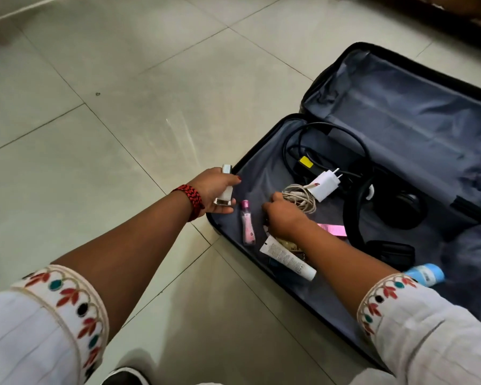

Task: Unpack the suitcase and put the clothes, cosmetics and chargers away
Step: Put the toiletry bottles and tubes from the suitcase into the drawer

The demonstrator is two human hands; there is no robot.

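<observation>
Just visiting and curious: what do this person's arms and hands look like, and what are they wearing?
White sleeves cover both upper forearms, each ending in an embroidered cuff of red leaves with teal and black dots. A braided red-and-black band circles the wrist of the left hand, which shows a red-painted nail. The right hand shows no jewellery.
</observation>
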